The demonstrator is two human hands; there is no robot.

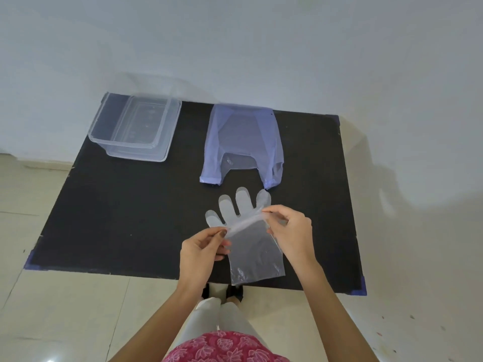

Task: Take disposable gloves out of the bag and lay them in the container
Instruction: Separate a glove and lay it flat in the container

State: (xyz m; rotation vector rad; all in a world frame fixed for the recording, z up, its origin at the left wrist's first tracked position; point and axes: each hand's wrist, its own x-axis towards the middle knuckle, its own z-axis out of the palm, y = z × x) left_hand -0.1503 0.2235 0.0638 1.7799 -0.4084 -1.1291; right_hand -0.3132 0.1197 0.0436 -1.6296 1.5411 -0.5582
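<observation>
The black mat point(117, 218) spans the tiled floor point(52, 309), its left half bare between the clear container point(136, 128) at the far left corner and my hands. The pale blue bag point(241, 142) lies flat at the far centre, handles toward me. The clear disposable glove point(251, 241) hangs near the mat's near edge, fingers pointing away, between my left hand point(200, 253) and right hand point(290, 232), each pinched shut on its folded middle.

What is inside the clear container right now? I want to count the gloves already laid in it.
No glove shows inside the container; through its clear walls only its own bottom and the dark mat appear. One glove is outside it, pinched by left hand and right hand.
</observation>
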